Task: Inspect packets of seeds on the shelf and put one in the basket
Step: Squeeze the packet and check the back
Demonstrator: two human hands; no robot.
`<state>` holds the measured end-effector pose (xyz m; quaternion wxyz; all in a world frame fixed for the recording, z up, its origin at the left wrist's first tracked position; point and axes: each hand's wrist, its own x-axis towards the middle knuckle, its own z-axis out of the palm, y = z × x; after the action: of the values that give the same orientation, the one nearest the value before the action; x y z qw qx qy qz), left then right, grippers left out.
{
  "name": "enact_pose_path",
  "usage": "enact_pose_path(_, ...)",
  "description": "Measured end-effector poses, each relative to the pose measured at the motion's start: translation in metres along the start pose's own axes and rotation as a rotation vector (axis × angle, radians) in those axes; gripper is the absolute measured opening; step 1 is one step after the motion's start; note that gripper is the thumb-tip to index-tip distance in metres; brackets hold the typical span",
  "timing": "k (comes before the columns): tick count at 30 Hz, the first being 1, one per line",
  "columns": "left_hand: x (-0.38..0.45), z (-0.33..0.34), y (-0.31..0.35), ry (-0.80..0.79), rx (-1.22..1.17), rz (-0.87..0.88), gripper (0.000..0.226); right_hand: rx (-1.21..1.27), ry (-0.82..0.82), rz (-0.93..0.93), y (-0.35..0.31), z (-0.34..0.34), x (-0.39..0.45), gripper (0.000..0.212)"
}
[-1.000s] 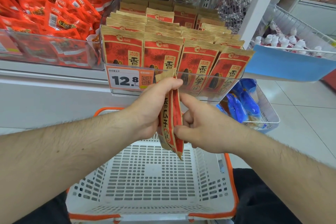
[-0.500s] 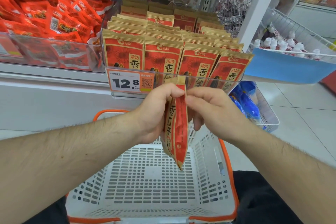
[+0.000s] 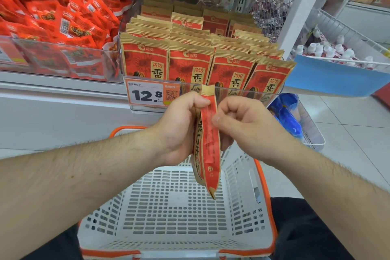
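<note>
The inspecting step looks to be in hand: one seed packet (image 3: 207,143) hangs edge-on between both hands, directly above the white basket (image 3: 173,213) and just in front of the shelf (image 3: 63,99), where the other seed packets (image 3: 190,63) stand in rows. The left hand (image 3: 179,131) grips the packet near its top, fingers curled round it with the thumb on the near edge. The right hand (image 3: 242,124) pinches its other side, fingers (image 3: 217,120) curled and close together. Next, probably, both grips must loosen so it drops straight into the basket.
</note>
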<state>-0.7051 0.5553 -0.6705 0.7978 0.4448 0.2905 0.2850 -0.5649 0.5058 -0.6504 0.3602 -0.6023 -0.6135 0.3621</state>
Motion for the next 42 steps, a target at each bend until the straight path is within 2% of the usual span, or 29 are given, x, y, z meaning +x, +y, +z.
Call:
enact_pose_path(4,0.004,-0.007,0.001,0.043,-0.009,-0.015,0.028,-0.074,-0.199,0.015,-0.002,-0.003,-0.004,0.026)
enact_pose_path(6,0.003,-0.007,0.001,0.046,-0.006,-0.021,0.032,-0.046,-0.225,0.022,-0.003,-0.002,-0.005,0.027)
enact_pose_path(10,0.000,-0.002,0.004,0.104,-0.029,-0.014,0.021,-0.068,-0.249,0.033,-0.002,-0.006,-0.004,0.025)
enact_pose_path(13,0.002,-0.003,0.006,0.153,-0.046,-0.009,0.031,-0.078,-0.295,0.039,-0.002,-0.008,-0.005,0.026)
enact_pose_path(17,0.003,-0.005,0.006,0.202,-0.062,-0.016,0.032,-0.103,-0.310,0.045,-0.003,-0.009,-0.006,0.022)
enact_pose_path(22,0.004,-0.006,0.010,0.257,-0.104,-0.010,0.033,-0.220,-0.443,0.099,-0.007,-0.009,-0.010,0.024)
enact_pose_path(35,0.003,-0.008,0.013,0.298,-0.167,-0.029,0.032,-0.181,-0.460,0.097,-0.010,-0.009,-0.012,0.003)
enact_pose_path(42,0.002,-0.010,0.015,0.272,-0.187,-0.040,0.029,-0.051,-0.500,0.067,-0.003,-0.010,-0.010,0.009)
